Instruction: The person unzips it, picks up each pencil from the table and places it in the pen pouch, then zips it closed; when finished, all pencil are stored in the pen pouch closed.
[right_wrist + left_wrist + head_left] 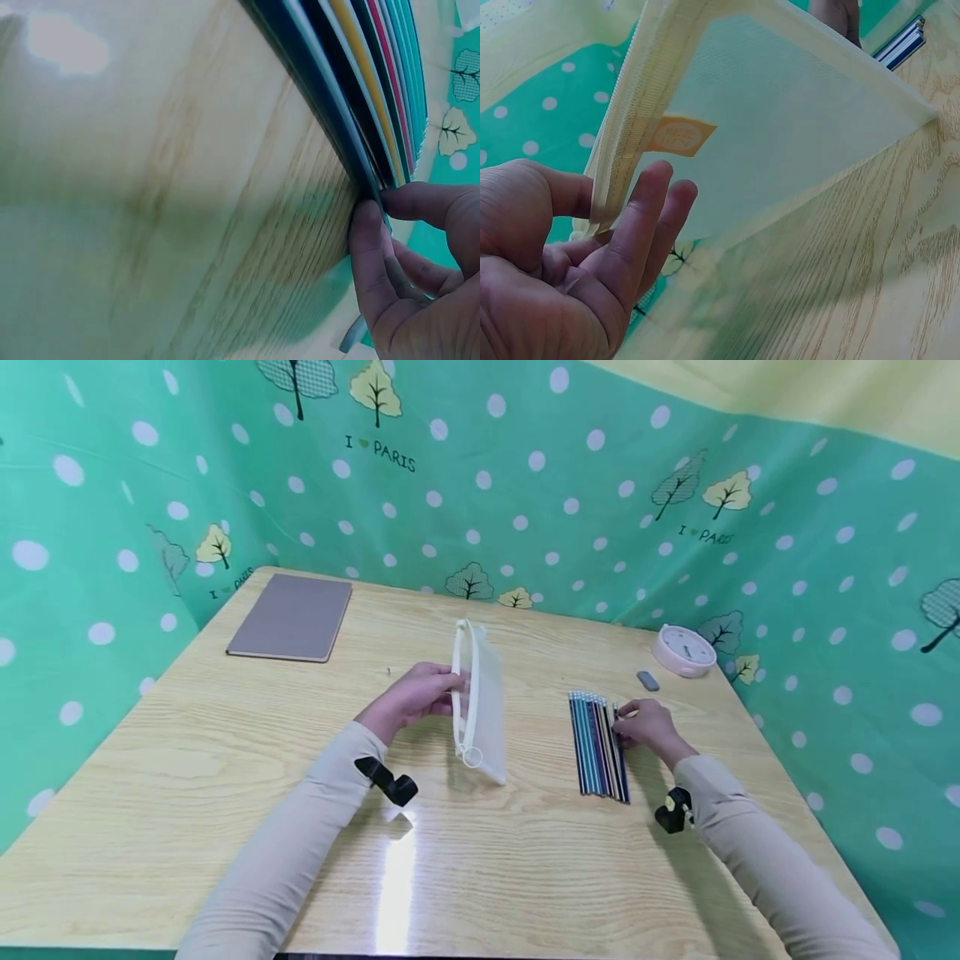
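Observation:
My left hand [426,693] pinches the zipped edge of a pale translucent pouch [489,710], which stands upright over the table. In the left wrist view the thumb and fingers of that hand [592,255] hold the zipper strip [619,142], near an orange label [681,136]. Several pencils [592,743] lie side by side right of the pouch. At their right side my right hand [647,724] pinches the outermost dark pencil near its upper end. The right wrist view shows thumb and fingertips of this hand [420,277] on the dark pencil [330,112].
A grey-brown notebook [291,617] lies at the table's back left. Behind the pencils are a small grey eraser [648,681] and a pink round clock [684,651] near the right edge. A green dotted cloth [517,485] hangs behind the table [225,760].

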Demonstrator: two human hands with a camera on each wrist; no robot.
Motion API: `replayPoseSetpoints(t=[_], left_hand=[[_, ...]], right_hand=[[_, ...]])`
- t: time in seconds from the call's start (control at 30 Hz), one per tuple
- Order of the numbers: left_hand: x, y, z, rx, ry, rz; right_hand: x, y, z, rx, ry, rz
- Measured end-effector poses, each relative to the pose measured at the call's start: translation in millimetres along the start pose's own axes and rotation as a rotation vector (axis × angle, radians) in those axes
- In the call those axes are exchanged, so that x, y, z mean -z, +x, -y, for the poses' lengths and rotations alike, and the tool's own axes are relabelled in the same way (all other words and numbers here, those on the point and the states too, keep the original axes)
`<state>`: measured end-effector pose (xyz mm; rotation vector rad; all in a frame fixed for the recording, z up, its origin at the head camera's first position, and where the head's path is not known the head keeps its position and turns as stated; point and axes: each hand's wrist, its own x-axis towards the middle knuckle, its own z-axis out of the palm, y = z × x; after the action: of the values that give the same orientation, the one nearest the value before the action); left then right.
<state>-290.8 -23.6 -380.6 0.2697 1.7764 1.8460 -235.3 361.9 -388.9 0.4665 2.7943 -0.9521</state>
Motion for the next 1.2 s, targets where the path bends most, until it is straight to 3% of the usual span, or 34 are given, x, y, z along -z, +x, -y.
replayPoseSetpoints(t=[0.17, 0.37, 0.5, 0.63, 0.77, 0.93, 1.2], left_hand=[[0.3, -1.6, -4.5, 0.010, 0.020, -0.020], [2.1, -2.0, -8.2, 0.011, 0.052, -0.039], [6.0, -4.6, -11.2, 0.015, 0.065, -0.053], [9.3, -8.3, -15.5, 0.009, 0.073, -0.065], [11.0, -10.2, -18.0, -0.001, 0.081, -0.064], [10.8, -10.4, -16.1, -0.002, 0.094, -0.068], [4.9, -8.8, -9.3, -0.011, 0.080, -0.055]], right_hand=[[6.2, 0.3, 0.7, -0.042, 0.120, -0.004], [30.7, -5.9, 9.0, -0.042, 0.281, -0.083], [41.2, -12.2, 29.6, 0.024, 0.404, -0.166], [42.5, -22.1, 63.8, 0.095, 0.599, -0.260], [34.3, -34.7, 100.8, 0.168, 0.822, -0.289], [8.1, -50.6, 139.7, 0.266, 1.047, -0.259], [-25.9, -73.0, 173.5, 0.405, 1.074, -0.254]])
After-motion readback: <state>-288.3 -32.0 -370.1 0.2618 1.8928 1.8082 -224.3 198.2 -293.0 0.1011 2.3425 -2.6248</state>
